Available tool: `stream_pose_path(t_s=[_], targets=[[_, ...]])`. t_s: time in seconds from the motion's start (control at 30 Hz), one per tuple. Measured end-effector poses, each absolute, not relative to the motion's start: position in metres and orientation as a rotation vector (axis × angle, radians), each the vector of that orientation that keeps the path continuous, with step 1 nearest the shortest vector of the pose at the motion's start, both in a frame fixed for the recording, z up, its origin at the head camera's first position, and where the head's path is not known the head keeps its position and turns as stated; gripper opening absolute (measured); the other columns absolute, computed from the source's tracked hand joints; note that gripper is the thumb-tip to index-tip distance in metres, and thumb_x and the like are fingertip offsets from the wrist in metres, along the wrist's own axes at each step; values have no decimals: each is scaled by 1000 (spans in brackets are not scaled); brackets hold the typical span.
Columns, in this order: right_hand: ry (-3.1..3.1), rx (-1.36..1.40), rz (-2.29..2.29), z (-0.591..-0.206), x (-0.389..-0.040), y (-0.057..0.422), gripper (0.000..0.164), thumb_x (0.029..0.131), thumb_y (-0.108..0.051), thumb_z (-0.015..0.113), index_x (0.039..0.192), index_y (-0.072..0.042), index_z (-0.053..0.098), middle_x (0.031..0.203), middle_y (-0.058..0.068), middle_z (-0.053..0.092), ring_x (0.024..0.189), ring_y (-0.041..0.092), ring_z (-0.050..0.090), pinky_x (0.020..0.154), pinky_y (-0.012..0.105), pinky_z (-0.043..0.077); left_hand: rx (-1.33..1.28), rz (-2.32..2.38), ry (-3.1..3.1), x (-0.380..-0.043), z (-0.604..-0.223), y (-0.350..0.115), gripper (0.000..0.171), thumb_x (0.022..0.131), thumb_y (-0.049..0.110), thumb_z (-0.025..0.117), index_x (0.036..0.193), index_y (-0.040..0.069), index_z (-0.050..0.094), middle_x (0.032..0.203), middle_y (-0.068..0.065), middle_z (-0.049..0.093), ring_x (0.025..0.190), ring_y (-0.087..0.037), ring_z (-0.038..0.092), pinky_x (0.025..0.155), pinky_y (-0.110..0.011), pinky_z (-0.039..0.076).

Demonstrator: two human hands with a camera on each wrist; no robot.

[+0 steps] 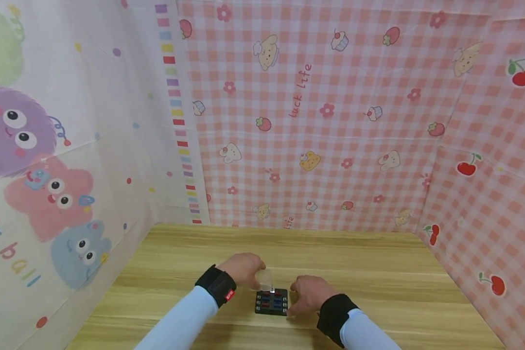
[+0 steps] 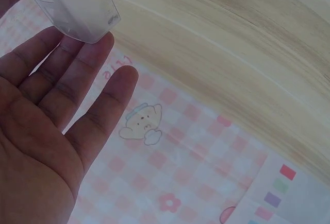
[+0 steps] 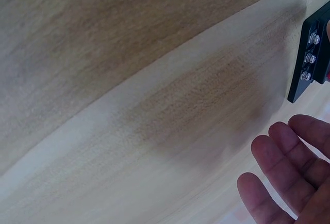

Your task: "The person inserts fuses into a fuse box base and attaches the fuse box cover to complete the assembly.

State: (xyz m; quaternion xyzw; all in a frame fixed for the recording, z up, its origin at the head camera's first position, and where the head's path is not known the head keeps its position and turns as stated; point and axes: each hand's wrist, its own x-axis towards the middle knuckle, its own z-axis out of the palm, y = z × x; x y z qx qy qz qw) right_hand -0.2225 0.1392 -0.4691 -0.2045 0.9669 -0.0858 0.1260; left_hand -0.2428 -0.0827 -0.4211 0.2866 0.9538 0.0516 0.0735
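Note:
A small black fuse block lies flat on the table, with red and blue fuses in rows and screw terminals along both sides. My left hand pinches a clear plastic cover between thumb and fingers, just above the block's far edge. A small light tab shows at the cover's lower corner in the head view. At the block's right side is my right hand, its fingers spread and relaxed. In the right wrist view its fingers stand apart from the block, while a bit of skin overlaps the block at the frame edge.
The wood-grain table extends around the block. Behind it hangs a pink checked cloth; a white cartoon-print cloth stands at left and another checked cloth at right. Both wrists wear black bands.

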Motion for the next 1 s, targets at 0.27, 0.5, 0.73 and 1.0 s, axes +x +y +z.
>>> stream_pose_path(t_s=[0.27, 0.5, 0.73, 1.0], targets=[[2827, -621, -246, -469, -223, 140, 62, 70, -51, 85, 113, -8, 72, 98, 2, 65, 90, 20, 61, 90, 42, 49, 904, 108, 2858, -240, -421, -75, 49, 76, 28, 85, 121, 12, 71, 112, 0, 70, 102, -15, 62, 92, -35, 49], [2825, -641, -240, -469, -223, 141, 61, 70, -52, 84, 112, -8, 73, 97, 1, 65, 88, 19, 61, 89, 41, 50, 911, 117, 2845, -236, -424, -69, 49, 77, 31, 85, 121, 14, 71, 112, 3, 69, 103, -13, 62, 92, -33, 49], [2809, -632, -268, -471, -224, 142, 61, 71, -50, 85, 113, -8, 73, 93, -1, 64, 82, 15, 57, 86, 40, 50, 940, 105, 2837, -233, -425, -63, 49, 76, 33, 86, 120, 15, 71, 109, 4, 69, 97, -10, 61, 90, -32, 49], [2831, -662, -265, -475, -224, 143, 62, 69, -50, 84, 111, -6, 73, 88, -3, 61, 77, 13, 56, 81, 37, 50, 994, 139, 2788, -234, -430, -59, 49, 75, 30, 87, 118, 12, 72, 108, 4, 70, 97, -9, 62, 89, -30, 49]])
